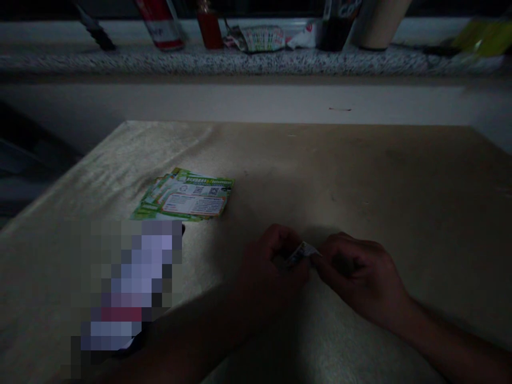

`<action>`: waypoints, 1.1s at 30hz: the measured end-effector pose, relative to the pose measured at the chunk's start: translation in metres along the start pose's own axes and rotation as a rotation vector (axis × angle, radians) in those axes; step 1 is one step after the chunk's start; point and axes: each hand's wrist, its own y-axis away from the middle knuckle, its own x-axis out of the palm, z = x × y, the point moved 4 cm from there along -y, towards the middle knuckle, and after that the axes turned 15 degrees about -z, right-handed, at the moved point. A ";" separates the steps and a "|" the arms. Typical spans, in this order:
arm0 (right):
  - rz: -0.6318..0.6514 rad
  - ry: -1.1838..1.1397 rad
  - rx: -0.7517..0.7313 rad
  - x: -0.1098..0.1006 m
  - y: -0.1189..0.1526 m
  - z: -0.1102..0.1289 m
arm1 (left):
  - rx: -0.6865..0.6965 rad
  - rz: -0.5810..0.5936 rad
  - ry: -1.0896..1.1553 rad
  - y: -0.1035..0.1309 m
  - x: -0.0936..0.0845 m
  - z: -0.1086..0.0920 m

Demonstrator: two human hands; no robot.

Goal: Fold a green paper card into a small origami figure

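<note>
The left hand (276,264) and right hand (364,272), both curled, pinch a small bent printed paper (304,249) between them; green-and-white leaflets (196,198) lie toward the table surface's (280,154) back-left corner.

Your bare left hand (276,266) and right hand (366,274) pinch a small folded piece of printed paper (303,252) over the beige tabletop (360,181); leftward, a fanned pile of green-and-white printed leaflets (192,198) lies near a pale, pixelated oblong object (138,277).

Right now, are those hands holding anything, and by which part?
Yes, a small piece of printed paper: the left hand holds its left end, the right hand seems to pinch its right corner.
</note>
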 end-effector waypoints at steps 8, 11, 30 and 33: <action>0.049 -0.059 0.091 0.000 0.000 -0.003 | -0.050 -0.022 0.020 0.000 -0.002 0.000; 0.038 -0.086 0.122 0.000 -0.001 -0.001 | 0.016 -0.002 0.006 0.002 -0.002 -0.001; 0.062 -0.178 0.257 0.001 0.001 -0.010 | -0.091 -0.024 0.081 -0.002 -0.004 0.000; 0.065 -0.227 0.260 0.000 0.003 -0.011 | -0.147 0.004 0.181 -0.003 -0.003 0.003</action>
